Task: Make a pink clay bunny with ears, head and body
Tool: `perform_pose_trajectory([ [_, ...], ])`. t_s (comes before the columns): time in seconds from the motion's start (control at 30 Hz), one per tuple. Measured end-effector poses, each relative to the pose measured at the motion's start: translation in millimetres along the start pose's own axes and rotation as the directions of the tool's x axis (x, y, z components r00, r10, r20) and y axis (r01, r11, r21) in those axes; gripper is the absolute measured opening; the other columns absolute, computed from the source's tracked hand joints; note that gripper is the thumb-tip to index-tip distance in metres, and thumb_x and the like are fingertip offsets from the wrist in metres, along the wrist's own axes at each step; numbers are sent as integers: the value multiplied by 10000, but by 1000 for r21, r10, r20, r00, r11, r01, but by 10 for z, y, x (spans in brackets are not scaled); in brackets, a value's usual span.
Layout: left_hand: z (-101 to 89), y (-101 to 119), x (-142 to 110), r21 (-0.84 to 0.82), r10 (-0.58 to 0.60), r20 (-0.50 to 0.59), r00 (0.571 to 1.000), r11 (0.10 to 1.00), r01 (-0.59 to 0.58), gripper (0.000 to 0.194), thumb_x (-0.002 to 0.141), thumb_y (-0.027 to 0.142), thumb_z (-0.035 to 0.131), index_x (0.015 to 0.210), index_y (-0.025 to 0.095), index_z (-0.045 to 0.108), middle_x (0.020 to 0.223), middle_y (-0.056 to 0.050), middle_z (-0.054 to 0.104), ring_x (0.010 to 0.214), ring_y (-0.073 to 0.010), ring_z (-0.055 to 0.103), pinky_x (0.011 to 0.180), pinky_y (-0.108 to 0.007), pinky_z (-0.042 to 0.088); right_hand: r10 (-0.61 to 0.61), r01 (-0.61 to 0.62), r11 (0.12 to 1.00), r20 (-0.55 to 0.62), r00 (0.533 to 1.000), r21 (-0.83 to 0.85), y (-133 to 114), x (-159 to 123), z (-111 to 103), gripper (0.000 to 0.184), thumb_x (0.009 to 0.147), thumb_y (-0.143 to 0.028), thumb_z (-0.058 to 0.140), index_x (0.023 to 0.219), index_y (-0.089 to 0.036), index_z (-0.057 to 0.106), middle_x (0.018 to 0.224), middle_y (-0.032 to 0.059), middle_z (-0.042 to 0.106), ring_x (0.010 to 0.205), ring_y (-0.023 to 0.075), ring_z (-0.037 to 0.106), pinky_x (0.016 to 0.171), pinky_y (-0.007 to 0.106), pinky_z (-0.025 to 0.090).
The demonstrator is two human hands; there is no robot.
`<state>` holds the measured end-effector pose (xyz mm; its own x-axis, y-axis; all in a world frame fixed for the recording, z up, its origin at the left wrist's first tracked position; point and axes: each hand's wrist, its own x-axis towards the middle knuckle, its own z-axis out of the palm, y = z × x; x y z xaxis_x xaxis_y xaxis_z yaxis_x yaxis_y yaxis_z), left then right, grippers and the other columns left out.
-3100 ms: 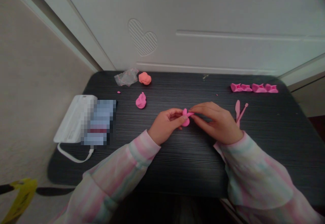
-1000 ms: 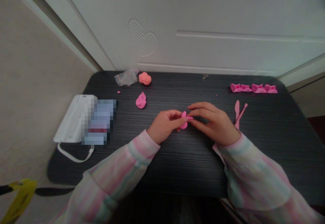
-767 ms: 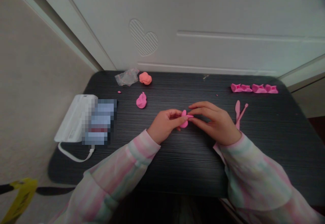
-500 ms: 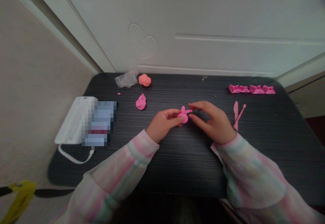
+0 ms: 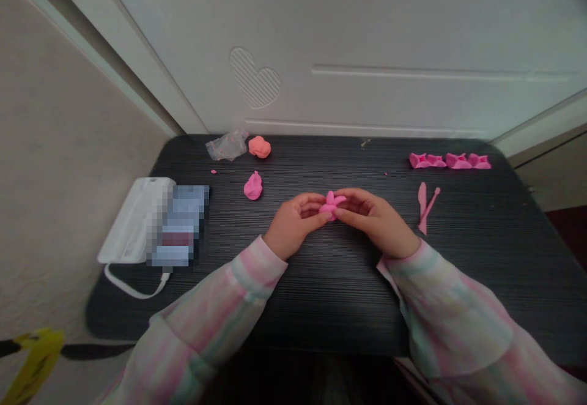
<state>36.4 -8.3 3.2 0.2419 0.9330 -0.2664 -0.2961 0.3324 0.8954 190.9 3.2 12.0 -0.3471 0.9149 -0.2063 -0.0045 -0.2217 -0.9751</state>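
Note:
A small pink clay bunny head (image 5: pixel 328 208), a round ball with two long ears, is held just above the dark table between both hands. My left hand (image 5: pixel 298 221) pinches its left side, thumb in front and fingers behind. My right hand (image 5: pixel 376 218) closes on its right side, the thumb against the ball and the fingertips near the right-leaning ear. The other ear points straight up. Beyond my left hand lies a pink clay lump (image 5: pixel 253 186). Right of my right hand, a pink clay knife (image 5: pixel 422 200) and a thin pink modelling tool (image 5: pixel 430 208) lie crossed at their lower ends.
On the black table (image 5: pixel 321 307) are an orange clay lump (image 5: pixel 259 147), a clear plastic wrapper (image 5: pixel 228 145) and a pink moulded strip (image 5: pixel 449 161). At left lie a white power bank (image 5: pixel 132 221), a blurred-out phone (image 5: pixel 181 224) and a cable (image 5: pixel 132 292). A white panel (image 5: pixel 389 19) stands behind.
My right hand has moved left, and its fingers have closed onto the bunny head. The left hand keeps its pinch. The whole view has shifted slightly.

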Motion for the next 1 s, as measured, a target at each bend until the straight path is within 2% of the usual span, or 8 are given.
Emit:
perform_pose_trajectory([
  [0.13, 9, 11, 0, -6, 35, -40, 999, 999, -36, 227, 583, 186, 699, 782, 133, 604, 783, -10, 671, 712, -89, 597, 745, -251, 448, 39, -39, 998, -10, 999, -52, -9, 8, -3, 151, 668, -237, 649, 802, -181, 606, 775, -20, 646, 704, 74, 575, 720, 224, 446],
  [0.3, 26, 45, -11, -18, -15, -103, 995, 1000, 13, 230, 608, 222, 679, 809, 127, 620, 738, -12, 660, 646, -87, 593, 670, -245, 477, 34, -40, 991, -46, 998, -130, -46, -6, 8, 129, 685, -276, 625, 745, -163, 605, 663, -30, 602, 581, 66, 505, 590, 216, 412],
  [0.47, 15, 59, -15, 90, 4, -78, 997, 996, 3, 210, 629, 254, 665, 792, 123, 654, 726, -21, 664, 609, -80, 572, 649, -237, 483, 11, -15, 992, -30, 999, -128, -45, -6, 52, 106, 698, -250, 610, 759, -164, 599, 701, -25, 610, 591, 62, 506, 607, 214, 411],
  [0.67, -3, 48, -17, 132, 29, -72, 997, 991, -20, 199, 635, 251, 659, 790, 126, 656, 704, -10, 657, 593, -73, 559, 636, -226, 472, -6, -3, 989, -62, 998, -146, -47, -13, 103, 77, 711, -236, 595, 732, -163, 586, 683, -29, 605, 569, 57, 497, 588, 209, 403],
  [0.87, 4, 54, -21, 48, 30, -100, 994, 999, -25, 208, 631, 234, 652, 808, 125, 637, 692, -2, 647, 600, -80, 570, 638, -235, 469, 3, -11, 986, -50, 999, -163, -48, -21, 101, 113, 709, -269, 602, 711, -160, 573, 668, -31, 588, 580, 60, 498, 600, 213, 406],
  [1.0, -12, 51, -9, 25, 36, -113, 993, 999, -33, 186, 606, 240, 674, 749, 132, 624, 652, 15, 638, 593, -87, 572, 670, -256, 465, 15, -18, 986, -14, 1000, -167, -50, -30, 103, 134, 703, -286, 608, 713, -161, 563, 652, -33, 566, 585, 64, 498, 598, 221, 409],
])
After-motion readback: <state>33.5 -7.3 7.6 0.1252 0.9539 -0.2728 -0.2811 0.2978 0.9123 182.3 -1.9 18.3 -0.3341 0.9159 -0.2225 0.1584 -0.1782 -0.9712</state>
